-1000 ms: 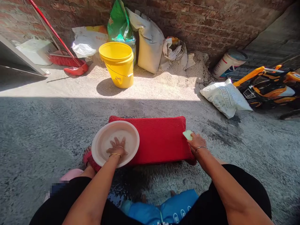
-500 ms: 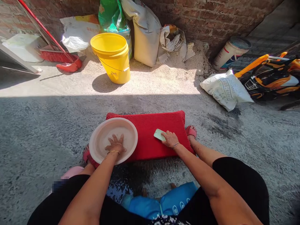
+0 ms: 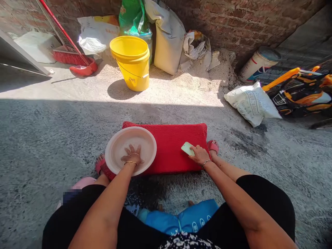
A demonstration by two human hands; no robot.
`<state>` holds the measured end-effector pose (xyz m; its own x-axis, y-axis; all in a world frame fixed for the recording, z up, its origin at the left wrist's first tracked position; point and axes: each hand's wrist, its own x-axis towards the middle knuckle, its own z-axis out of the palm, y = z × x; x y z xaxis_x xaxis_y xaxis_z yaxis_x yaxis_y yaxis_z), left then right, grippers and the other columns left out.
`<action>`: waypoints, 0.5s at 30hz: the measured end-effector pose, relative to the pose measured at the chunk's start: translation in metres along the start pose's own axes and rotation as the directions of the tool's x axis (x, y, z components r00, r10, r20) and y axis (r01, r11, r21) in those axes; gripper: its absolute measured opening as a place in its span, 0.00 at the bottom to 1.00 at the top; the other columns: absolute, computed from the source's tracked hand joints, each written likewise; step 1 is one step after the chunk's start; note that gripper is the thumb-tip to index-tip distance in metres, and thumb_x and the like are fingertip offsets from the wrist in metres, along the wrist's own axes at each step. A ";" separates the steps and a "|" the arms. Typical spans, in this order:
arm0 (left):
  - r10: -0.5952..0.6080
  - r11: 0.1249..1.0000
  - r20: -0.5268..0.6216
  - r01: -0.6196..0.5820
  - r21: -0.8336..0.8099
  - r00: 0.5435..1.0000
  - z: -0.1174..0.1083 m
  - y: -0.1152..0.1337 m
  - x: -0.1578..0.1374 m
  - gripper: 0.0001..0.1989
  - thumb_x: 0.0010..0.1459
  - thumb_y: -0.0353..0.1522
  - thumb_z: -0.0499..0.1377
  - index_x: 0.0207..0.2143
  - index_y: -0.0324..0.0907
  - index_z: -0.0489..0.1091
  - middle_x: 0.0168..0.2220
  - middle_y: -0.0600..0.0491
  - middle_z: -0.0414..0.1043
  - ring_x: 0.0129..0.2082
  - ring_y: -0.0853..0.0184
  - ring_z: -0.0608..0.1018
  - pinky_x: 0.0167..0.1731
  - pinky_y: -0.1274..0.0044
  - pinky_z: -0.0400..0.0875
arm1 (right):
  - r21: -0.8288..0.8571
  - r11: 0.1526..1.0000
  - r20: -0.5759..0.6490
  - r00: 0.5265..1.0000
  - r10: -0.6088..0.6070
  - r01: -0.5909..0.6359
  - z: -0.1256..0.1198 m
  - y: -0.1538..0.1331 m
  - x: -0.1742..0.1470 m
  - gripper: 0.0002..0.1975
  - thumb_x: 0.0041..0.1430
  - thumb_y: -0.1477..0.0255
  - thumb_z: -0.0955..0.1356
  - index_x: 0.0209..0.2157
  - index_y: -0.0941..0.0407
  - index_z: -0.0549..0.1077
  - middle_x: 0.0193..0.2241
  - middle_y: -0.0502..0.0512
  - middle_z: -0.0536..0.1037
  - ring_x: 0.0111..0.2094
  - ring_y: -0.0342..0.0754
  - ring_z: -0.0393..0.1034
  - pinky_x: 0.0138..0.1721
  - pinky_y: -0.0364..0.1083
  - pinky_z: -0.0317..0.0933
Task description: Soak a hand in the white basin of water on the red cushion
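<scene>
A wide, pale pink basin (image 3: 110, 148) stands on the left part of a flat red cloth pad (image 3: 168, 138) between my feet. It appears to hold shallow water. My left hand (image 3: 132, 156) reaches into the basin with fingers spread and palm down, holding nothing. On the right part of the pad, my right hand (image 3: 200, 154) grips a pale green scrubbing brush (image 3: 187, 148), its flat back up and a small hole near one end. The side of the brush against the pad is hidden.
A yellow bucket (image 3: 131, 62) stands in sunlight beyond the pad. Behind it are a red broom and dustpan (image 3: 84, 67), a standing sack (image 3: 168, 41) and spilled grain. A white sack (image 3: 252, 103) and a ride-on toy digger (image 3: 298, 91) sit at right. The ground is wet below the pad.
My right hand has slid the brush to the right over the red pad. My left hand stays spread in the basin. The whole view has shifted slightly.
</scene>
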<state>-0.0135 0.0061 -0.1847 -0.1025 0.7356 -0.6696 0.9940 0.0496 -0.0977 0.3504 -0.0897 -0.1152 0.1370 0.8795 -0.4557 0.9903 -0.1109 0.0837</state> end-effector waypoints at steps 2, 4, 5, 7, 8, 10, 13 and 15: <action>0.007 1.000 -0.001 -0.007 -0.005 1.000 0.001 -0.001 0.001 0.61 0.39 0.52 0.67 0.68 0.61 0.33 0.71 0.42 0.19 0.68 0.34 0.33 0.51 0.38 0.56 | 0.011 0.981 -0.014 0.981 -0.191 0.191 -0.001 -0.063 0.003 0.24 0.59 0.58 0.66 0.56 0.50 0.67 0.47 0.60 0.70 0.47 0.54 0.66 0.46 0.49 0.56; 0.007 1.000 0.005 -0.007 0.000 1.000 0.000 -0.001 0.001 0.61 0.40 0.51 0.67 0.68 0.61 0.32 0.71 0.42 0.19 0.68 0.34 0.33 0.51 0.38 0.56 | 0.030 0.948 -0.016 0.948 -0.317 0.318 0.000 -0.112 0.005 0.24 0.59 0.58 0.66 0.55 0.50 0.67 0.48 0.60 0.69 0.48 0.54 0.64 0.47 0.50 0.55; 0.002 1.000 0.009 -0.002 0.006 1.000 -0.001 -0.001 0.000 0.60 0.41 0.50 0.68 0.68 0.62 0.31 0.71 0.42 0.19 0.68 0.34 0.34 0.51 0.38 0.56 | 0.041 0.934 -0.012 0.935 -0.354 0.354 0.001 -0.127 0.007 0.24 0.59 0.58 0.66 0.56 0.50 0.66 0.48 0.60 0.69 0.48 0.54 0.64 0.47 0.50 0.55; -0.011 1.000 0.011 0.011 0.021 1.000 -0.002 0.000 -0.001 0.59 0.43 0.47 0.68 0.68 0.62 0.31 0.72 0.42 0.19 0.68 0.35 0.35 0.51 0.39 0.57 | 0.054 0.923 0.000 0.924 -0.382 0.381 0.005 -0.136 0.010 0.25 0.59 0.58 0.66 0.56 0.49 0.66 0.49 0.60 0.69 0.49 0.54 0.64 0.48 0.50 0.55; -0.014 1.000 0.006 0.014 0.027 1.000 -0.002 0.000 -0.001 0.58 0.44 0.45 0.68 0.68 0.62 0.31 0.72 0.42 0.20 0.68 0.35 0.35 0.50 0.39 0.58 | 0.052 0.927 0.007 0.928 -0.372 0.371 0.008 -0.129 0.011 0.25 0.59 0.58 0.66 0.56 0.49 0.66 0.50 0.60 0.69 0.49 0.54 0.64 0.48 0.50 0.55; -0.015 0.999 -0.006 0.015 0.029 1.000 -0.002 0.001 -0.001 0.57 0.45 0.45 0.67 0.68 0.62 0.32 0.72 0.43 0.21 0.68 0.35 0.35 0.50 0.39 0.58 | 0.028 0.955 0.028 0.954 -0.297 0.296 0.015 -0.093 0.011 0.26 0.58 0.59 0.66 0.57 0.48 0.66 0.50 0.61 0.69 0.49 0.54 0.65 0.48 0.50 0.55; -0.010 1.000 -0.020 0.010 0.021 1.000 0.001 0.000 0.002 0.57 0.45 0.44 0.67 0.68 0.63 0.33 0.72 0.43 0.22 0.68 0.35 0.36 0.50 0.39 0.59 | -0.038 0.995 0.077 0.993 -0.092 0.095 0.025 0.000 -0.001 0.28 0.58 0.60 0.66 0.59 0.48 0.64 0.50 0.61 0.70 0.48 0.55 0.67 0.47 0.51 0.56; -0.008 1.000 -0.024 0.008 0.017 1.000 0.003 0.000 0.004 0.57 0.44 0.44 0.68 0.67 0.64 0.33 0.72 0.44 0.22 0.68 0.35 0.36 0.50 0.39 0.59 | -0.079 0.994 0.122 0.989 0.081 -0.071 0.028 0.066 -0.014 0.27 0.58 0.61 0.66 0.59 0.49 0.65 0.50 0.62 0.70 0.47 0.56 0.69 0.45 0.51 0.58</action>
<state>-0.0144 0.0070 -0.1895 -0.1092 0.7512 -0.6510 0.9923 0.0443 -0.1153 0.4147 -0.1228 -0.1282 0.2182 0.8044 -0.5525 0.9731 -0.1366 0.1854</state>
